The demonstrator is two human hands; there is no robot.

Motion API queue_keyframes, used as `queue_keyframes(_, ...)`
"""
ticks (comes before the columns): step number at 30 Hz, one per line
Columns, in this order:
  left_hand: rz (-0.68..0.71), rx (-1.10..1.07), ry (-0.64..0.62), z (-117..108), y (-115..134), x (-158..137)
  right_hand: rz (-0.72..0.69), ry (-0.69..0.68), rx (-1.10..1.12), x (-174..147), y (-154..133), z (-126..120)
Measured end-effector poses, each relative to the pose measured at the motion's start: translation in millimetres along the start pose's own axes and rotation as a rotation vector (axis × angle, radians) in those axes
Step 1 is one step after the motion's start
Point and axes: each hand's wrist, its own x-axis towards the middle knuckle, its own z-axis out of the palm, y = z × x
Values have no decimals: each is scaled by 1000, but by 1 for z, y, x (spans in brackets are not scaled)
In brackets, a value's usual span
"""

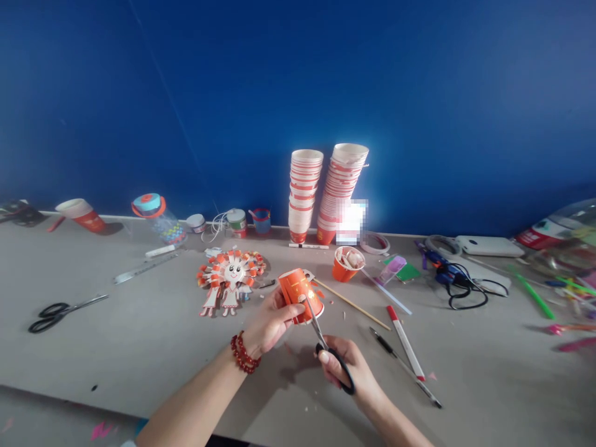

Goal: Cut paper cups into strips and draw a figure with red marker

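Observation:
An orange-red paper cup [294, 287] is tilted on its side in my left hand [272, 323], the thumb pressed on its wall and the fingers behind it. My right hand [347, 366] is closed around the black handles of a pair of scissors [321, 335]. The blades reach up to the cup's wall near my left thumb; their tips are partly hidden against the cup. To the left of my left hand lie paper dolls [231, 282] with white dresses and orange fringed hair. Another orange cup [348, 271], with white scraps in it, stands beyond my right hand.
Two tall stacks of paper cups [306, 192] lean near the blue wall. A second pair of scissors [60, 313] and a ruler [139, 268] lie left. A red marker [407, 344], a pen [405, 366] and a wooden stick [351, 303] lie right, before a black cable [465, 288].

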Motion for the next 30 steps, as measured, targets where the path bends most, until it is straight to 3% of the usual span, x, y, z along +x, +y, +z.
queue_keyframes(21, -30, -10, 18, 2, 5, -1, 44, 25, -88, 3, 3, 0)
queue_keyframes(30, -56, 83, -28, -1, 3, -2, 39, 8, -84, 4, 2, 0)
